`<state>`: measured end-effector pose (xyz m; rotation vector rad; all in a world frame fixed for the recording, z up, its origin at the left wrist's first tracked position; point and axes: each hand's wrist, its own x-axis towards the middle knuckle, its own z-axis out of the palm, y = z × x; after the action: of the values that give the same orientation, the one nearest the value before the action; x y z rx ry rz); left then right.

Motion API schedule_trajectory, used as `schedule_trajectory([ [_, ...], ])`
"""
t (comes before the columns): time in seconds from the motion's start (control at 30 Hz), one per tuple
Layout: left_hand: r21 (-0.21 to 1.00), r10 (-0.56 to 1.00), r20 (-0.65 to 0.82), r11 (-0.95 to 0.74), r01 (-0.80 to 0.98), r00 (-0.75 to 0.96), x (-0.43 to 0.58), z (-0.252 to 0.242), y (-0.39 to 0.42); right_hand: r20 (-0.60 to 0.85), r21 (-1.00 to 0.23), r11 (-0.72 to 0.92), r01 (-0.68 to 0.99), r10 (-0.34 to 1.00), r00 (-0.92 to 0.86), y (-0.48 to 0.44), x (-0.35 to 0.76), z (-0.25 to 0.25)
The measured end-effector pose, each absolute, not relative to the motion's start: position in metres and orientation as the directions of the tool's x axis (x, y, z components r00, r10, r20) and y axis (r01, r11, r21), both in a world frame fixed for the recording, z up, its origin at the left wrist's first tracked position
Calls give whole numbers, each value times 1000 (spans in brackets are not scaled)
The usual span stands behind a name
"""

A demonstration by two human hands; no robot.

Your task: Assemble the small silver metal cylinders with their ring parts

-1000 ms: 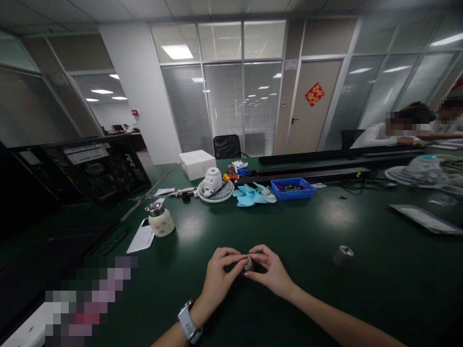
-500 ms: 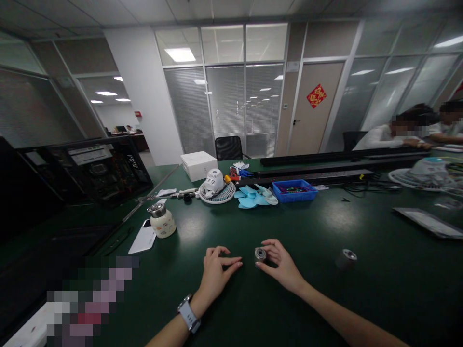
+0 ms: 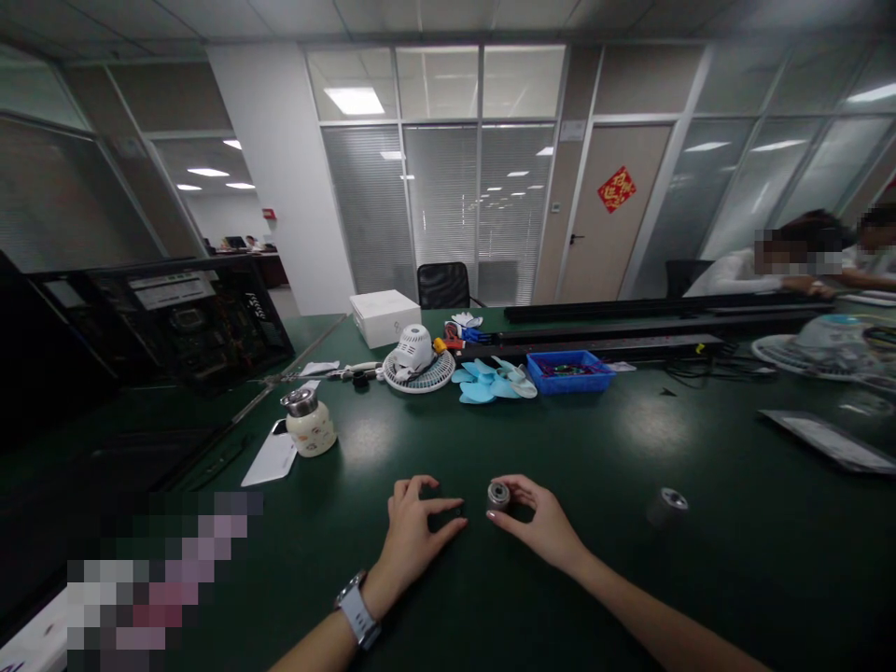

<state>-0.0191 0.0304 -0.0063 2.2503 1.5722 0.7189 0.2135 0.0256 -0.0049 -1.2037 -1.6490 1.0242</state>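
Note:
My right hand [image 3: 539, 527] rests low on the green table [image 3: 630, 579], fingers closed around a small round metal part [image 3: 498, 495] with a silver face. A short gap to the left, my left hand [image 3: 414, 532] lies on the table with a watch on its wrist. Its thumb and curled forefinger pinch a small dark piece that I cannot make out. A second grey cylinder [image 3: 665, 507] with a silver top stands alone on the table to the right, apart from both hands.
A cream flask [image 3: 309, 424] and a white phone [image 3: 270, 460] sit at the left. Farther back are a white fan body [image 3: 417, 357], light blue fan blades [image 3: 494, 381], a blue tray [image 3: 569, 370], a white box [image 3: 385, 316] and long black bars [image 3: 630, 322]. Other people sit at the far right.
My hands were together around the metal part. They have drawn apart: the right hand keeps the part, a little to the right; the left hand has dropped to the table.

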Motion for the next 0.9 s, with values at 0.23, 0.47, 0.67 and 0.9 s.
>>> schedule_trajectory([
  [0.23, 507, 934, 235, -354, 786, 269, -20, -8, 31, 267, -885, 307, 351, 951, -158, 27, 221, 14],
  [0.47, 524, 933, 233, -359, 772, 276, -22, -8, 31, 274, -799, 95, 594, 937, 219, 43, 327, 68],
  [0.67, 536, 932, 238, -360, 764, 273, -20, -5, 30, 147, -589, -269, 762, 892, 428, 49, 402, 65],
  [0.9, 532, 926, 262, -372, 761, 270, -19, -2, 29, 10, -535, -336, 775, 915, 404, 55, 407, 46],
])
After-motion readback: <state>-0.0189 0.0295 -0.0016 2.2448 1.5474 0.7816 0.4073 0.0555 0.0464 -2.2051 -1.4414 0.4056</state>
